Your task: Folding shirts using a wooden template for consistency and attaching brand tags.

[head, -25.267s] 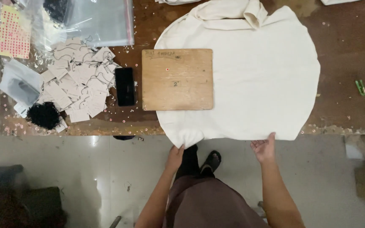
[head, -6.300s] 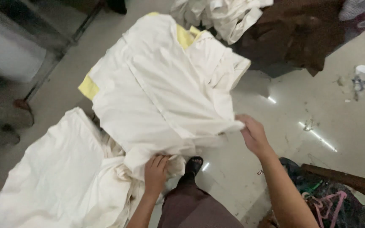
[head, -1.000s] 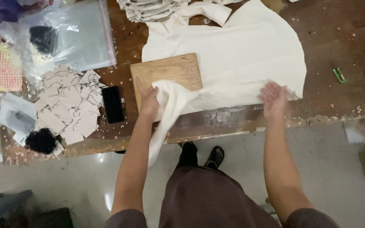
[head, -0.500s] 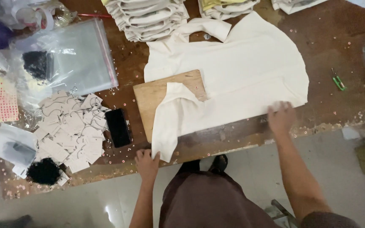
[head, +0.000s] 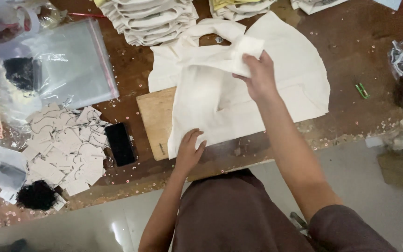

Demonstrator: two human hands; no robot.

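The cream garment (head: 257, 88) lies on the workbench (head: 350, 56), partly over the wooden board (head: 155, 116). The left hand (head: 190, 151) rests flat and open on its lower edge. The right hand (head: 257, 77) grips a folded-over flap near the collar.

cream shirt (head: 276, 88), tan wooden board (head: 157, 116), black phone (head: 120, 143)

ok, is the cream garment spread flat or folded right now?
Partly folded. The right hand has a sleeve pulled over the garment; the left hand pins the lower edge on the wooden board.
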